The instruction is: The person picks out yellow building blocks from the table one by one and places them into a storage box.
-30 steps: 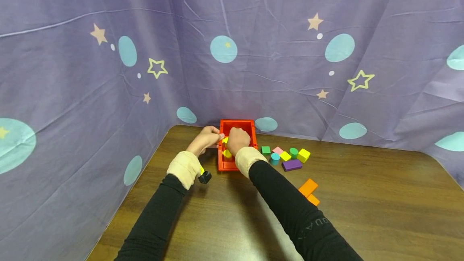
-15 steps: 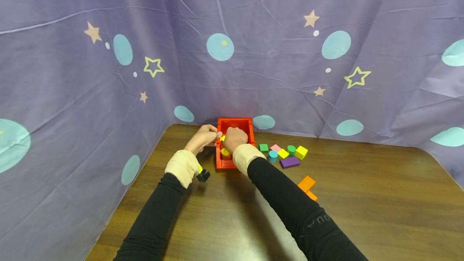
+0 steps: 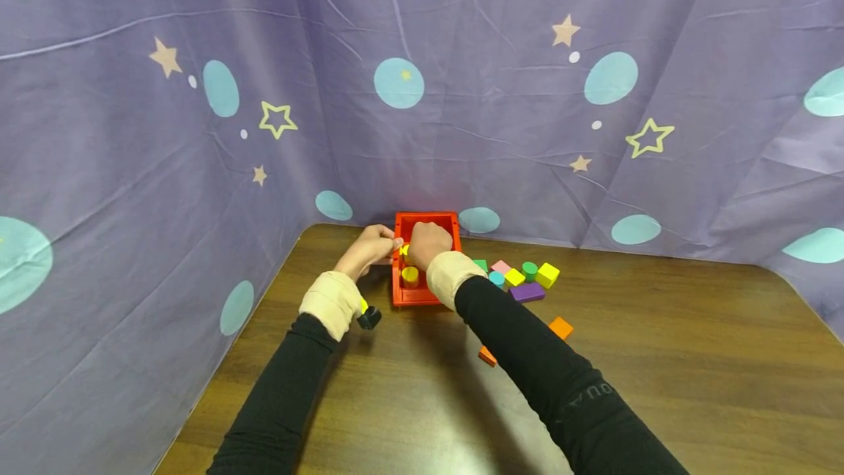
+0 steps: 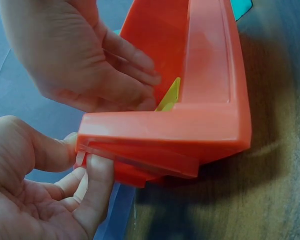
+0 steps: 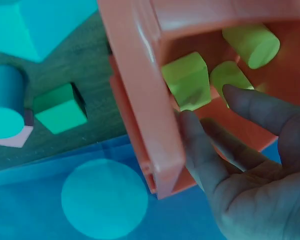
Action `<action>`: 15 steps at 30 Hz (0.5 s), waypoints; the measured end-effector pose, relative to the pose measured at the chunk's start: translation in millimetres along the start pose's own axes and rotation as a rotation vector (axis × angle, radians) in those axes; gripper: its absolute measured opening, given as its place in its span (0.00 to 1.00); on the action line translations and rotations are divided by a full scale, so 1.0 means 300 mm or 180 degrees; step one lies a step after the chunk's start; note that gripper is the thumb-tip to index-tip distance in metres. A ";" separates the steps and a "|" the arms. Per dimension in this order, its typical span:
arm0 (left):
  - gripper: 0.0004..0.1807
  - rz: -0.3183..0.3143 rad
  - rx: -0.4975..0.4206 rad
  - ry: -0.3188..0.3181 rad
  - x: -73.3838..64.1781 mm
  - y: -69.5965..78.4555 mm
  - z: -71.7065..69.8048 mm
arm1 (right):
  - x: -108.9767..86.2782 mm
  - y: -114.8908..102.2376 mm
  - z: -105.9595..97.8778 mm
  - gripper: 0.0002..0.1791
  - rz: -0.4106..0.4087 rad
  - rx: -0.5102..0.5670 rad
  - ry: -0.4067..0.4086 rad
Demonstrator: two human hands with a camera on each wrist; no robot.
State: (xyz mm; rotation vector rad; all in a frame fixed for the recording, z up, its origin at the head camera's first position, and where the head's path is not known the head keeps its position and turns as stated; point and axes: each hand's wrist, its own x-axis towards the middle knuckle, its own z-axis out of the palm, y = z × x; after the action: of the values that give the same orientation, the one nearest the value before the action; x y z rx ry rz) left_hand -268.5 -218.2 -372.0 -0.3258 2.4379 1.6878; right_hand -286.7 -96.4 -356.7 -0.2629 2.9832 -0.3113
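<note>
In the head view, a red open box [image 3: 397, 286] stands at the back of the table. My left hand [image 3: 371, 246] pinches the rim of its left wall, thumb and fingers on either side of the red plastic [image 4: 160, 127]. The right hand [image 3: 430, 242] reaches down into the box. Seen from the right wrist, its fingers are apart, thumb tip at a yellow cylinder [image 5: 227, 75] and another fingertip beside a flat-faced yellow block [image 5: 187, 82]. A further yellow cylinder [image 5: 252, 46] lies deeper along the wall. From the head, the right hand's fingers are hidden.
Right of the box lie a purple block [image 3: 527, 292], a yellow cube [image 3: 548, 275], a green cylinder [image 3: 530, 271], a blue cylinder [image 3: 497, 280] and a pink block [image 3: 500, 267]. Orange blocks [image 3: 561, 327] lie nearer, partly behind the right sleeve. A patterned curtain [image 3: 488, 167] hangs behind.
My right hand has shifted slightly toward the back of the box, uncovering more of the front yellow cylinder. The right forearm has swung across the orange blocks. My left hand keeps its hold.
</note>
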 end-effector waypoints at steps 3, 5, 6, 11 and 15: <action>0.13 -0.0005 -0.0002 -0.0002 -0.003 0.003 -0.001 | -0.003 -0.002 -0.023 0.16 -0.0047 -0.0027 -0.0035; 0.12 -0.0012 0.0003 -0.0001 -0.004 0.004 -0.001 | -0.006 -0.004 -0.039 0.16 -0.0074 -0.0018 -0.0052; 0.12 -0.0014 0.0005 -0.0001 -0.004 0.004 -0.001 | -0.008 -0.005 -0.049 0.16 -0.0091 -0.0024 -0.0060; 0.10 -0.0023 0.0016 -0.0006 -0.003 0.001 -0.001 | -0.017 -0.009 -0.098 0.13 -0.0214 -0.0003 -0.0015; 0.10 -0.0022 0.0026 -0.0006 -0.005 0.000 -0.003 | -0.027 -0.003 -0.134 0.10 -0.0377 -0.0024 0.0052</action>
State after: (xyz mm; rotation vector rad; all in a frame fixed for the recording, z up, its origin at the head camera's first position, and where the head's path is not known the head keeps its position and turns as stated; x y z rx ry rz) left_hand -266.9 -218.8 -371.2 -0.3313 2.4387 1.6743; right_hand -284.4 -87.9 -316.5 -0.4409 2.9916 -0.3161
